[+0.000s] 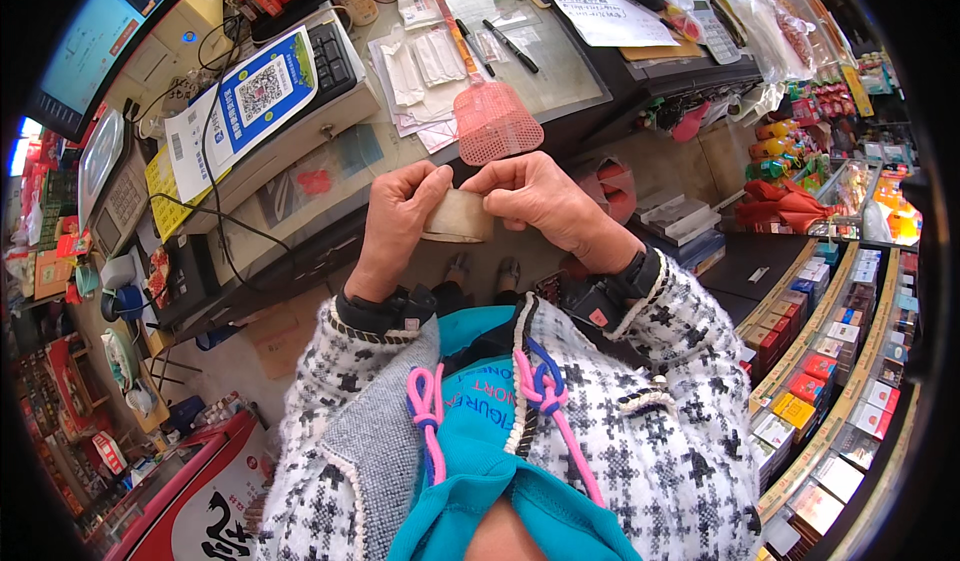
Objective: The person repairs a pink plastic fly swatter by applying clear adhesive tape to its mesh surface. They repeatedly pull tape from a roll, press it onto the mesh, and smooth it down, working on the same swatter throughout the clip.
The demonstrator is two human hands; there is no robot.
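Between my two hands, in front of my chest and short of the counter's edge, is a roll of beige, see-through tape [459,219]. My left hand [398,213] grips its left side, with thumb and bent fingers closed on the rim. At the upper right of the roll, my right hand [545,199] pinches with thumb and forefinger. Whether a loose tape end lies in that pinch is too small to tell. A pink fly swatter [497,123] lies on the counter just beyond my hands, its mesh head toward me.
The counter's glass top [568,89] bears paper packets [437,56], a black marker pen [510,46] and a written sheet [612,13]. A cash drawer [290,126] with a code card [262,96] and keyboard [330,56] stands left. Shelves of small boxes [800,391] curve along my right.
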